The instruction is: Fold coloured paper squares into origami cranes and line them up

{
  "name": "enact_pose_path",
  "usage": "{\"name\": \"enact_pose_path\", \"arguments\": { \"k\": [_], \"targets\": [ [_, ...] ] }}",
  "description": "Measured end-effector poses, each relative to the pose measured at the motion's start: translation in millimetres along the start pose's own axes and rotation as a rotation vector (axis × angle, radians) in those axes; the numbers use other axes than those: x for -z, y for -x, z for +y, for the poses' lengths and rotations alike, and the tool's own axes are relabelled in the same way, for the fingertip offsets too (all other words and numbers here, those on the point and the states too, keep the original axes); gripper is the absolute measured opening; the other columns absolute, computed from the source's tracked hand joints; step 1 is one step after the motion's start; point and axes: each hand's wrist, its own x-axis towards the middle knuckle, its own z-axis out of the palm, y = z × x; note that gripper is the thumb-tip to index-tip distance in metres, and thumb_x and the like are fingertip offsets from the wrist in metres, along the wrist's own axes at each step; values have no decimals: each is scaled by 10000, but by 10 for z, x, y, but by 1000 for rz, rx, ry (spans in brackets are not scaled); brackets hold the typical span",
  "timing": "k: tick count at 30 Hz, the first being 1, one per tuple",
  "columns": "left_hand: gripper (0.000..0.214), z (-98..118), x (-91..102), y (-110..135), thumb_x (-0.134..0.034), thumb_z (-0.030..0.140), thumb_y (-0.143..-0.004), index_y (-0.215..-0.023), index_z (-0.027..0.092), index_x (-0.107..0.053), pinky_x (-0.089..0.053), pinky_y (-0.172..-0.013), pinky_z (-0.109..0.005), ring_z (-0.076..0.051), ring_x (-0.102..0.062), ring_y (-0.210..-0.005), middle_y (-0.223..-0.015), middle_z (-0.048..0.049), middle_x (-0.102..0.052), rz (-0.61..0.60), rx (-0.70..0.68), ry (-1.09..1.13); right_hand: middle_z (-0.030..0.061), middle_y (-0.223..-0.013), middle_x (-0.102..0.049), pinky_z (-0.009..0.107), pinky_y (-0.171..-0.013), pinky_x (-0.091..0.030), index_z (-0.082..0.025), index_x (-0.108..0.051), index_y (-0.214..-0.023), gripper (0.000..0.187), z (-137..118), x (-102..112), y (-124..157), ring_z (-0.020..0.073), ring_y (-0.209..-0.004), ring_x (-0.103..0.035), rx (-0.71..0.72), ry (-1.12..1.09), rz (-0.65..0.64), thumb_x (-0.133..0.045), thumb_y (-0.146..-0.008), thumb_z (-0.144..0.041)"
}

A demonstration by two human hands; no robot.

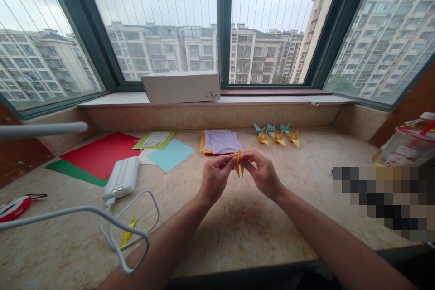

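Left hand (217, 174) and right hand (263, 172) pinch yellow paper (239, 159) — part-hidden.

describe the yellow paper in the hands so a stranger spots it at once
Find the big window, then drop to the marbled countertop. There the left hand and right hand pinch the yellow paper, two narrow points downward. Unlike the three yellow birds beyond, it is held.

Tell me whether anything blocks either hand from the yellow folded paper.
Nothing visible does: the left hand and right hand both hold the yellow folded paper. The purple sheets lie beyond it, not in between.
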Motion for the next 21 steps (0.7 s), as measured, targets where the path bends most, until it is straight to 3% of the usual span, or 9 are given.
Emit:
{"name": "enact_pose_path", "arguments": {
  "k": [5,12,16,21],
  "targets": [
    [393,-15,-39,37,-744,321,-797,-1141,138,-699,-570,-813,-329,-231,-704,-928,-1090,-120,-735,-98,-18,48,59,-942,-706,343,-793,-514,-216,-700,-915,125,45,-4,0,212,-880,-646,-18,-32,82,-660,-867,-325],
    [310,-63,-72,22,-695,271,-841,-1128,154,-702,-524,-949,-366,-241,-679,-1046,-1138,-114,-724,-47,-40,97,54,-926,-689,354,-811,-521,-221,-693,-937,123,47,-36,32,205,-871,-644,-41,-82,136,-681,-854,-310],
    [286,-35,-78,30,-695,285,-842,-1095,153,-716,-529,-927,-351,-235,-686,-1027,-1117,-110,-733,-35,-38,136,40,-908,-694,341,-802,-523,-226,-653,-974,164,22,-72,33,190,-846,-650,-90,-174,149,-694,-847,-320],
    [263,-15,-87,43,-720,307,-819,-1024,143,-733,-548,-846,-332,-221,-701,-932,-1036,-108,-750,-6,-9,154,2,-867,-684,314,-758,-530,-261,-541,-1110,350,-17,-103,26,170,-811,-662,-136,-326,191,-729,-818,-306]
  ]
}}
